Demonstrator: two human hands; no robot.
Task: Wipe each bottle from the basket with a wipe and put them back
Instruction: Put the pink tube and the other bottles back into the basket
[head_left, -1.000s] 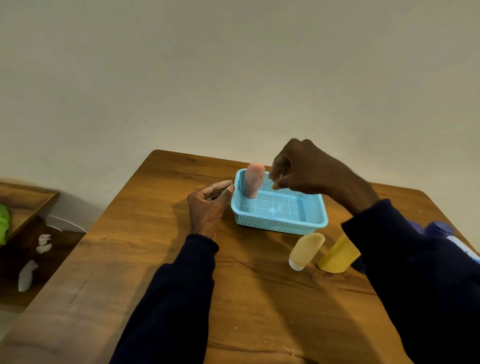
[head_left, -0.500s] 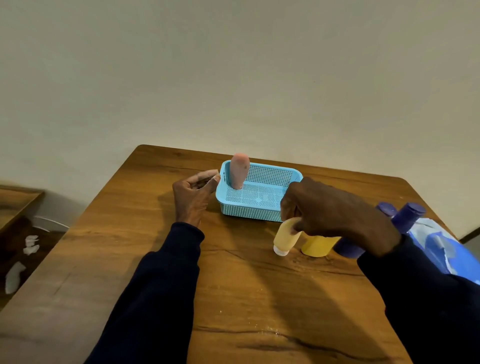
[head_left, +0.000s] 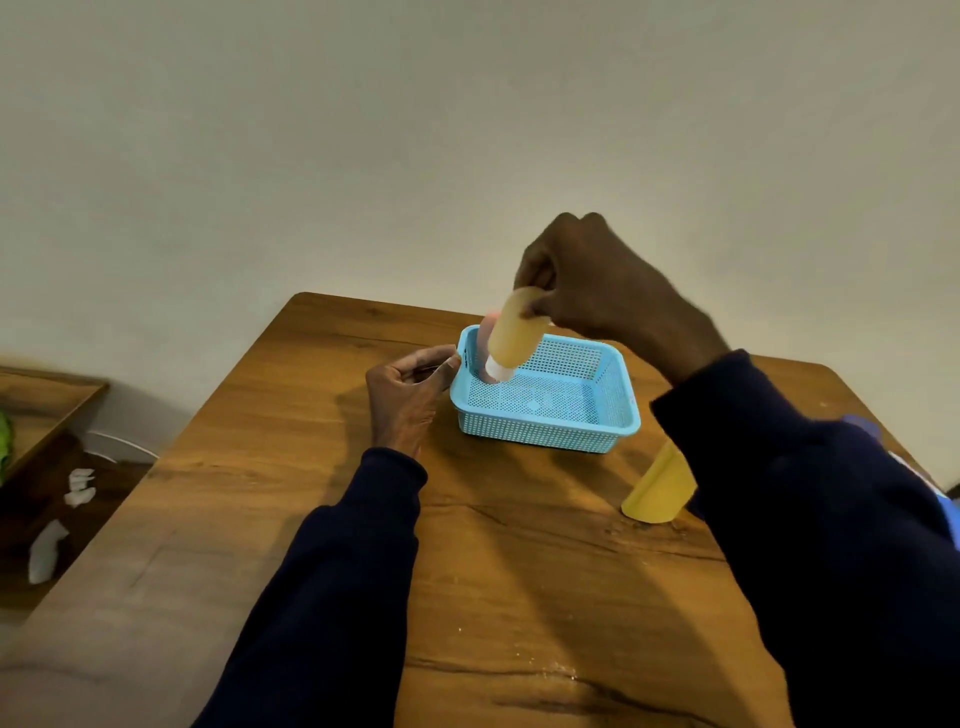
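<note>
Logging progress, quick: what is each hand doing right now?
Left hand: fingers curled, thumb at the basket rim; holding anything, cannot tell.
Right hand: holds the pale bottle above the basket.

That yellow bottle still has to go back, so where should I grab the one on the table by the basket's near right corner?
Probably grip the yellow bottle round its narrower upper body, from above and the right, once your right hand releases the pale bottle. Its wide end seems to rest on the table; the sleeve hides its top.
</note>
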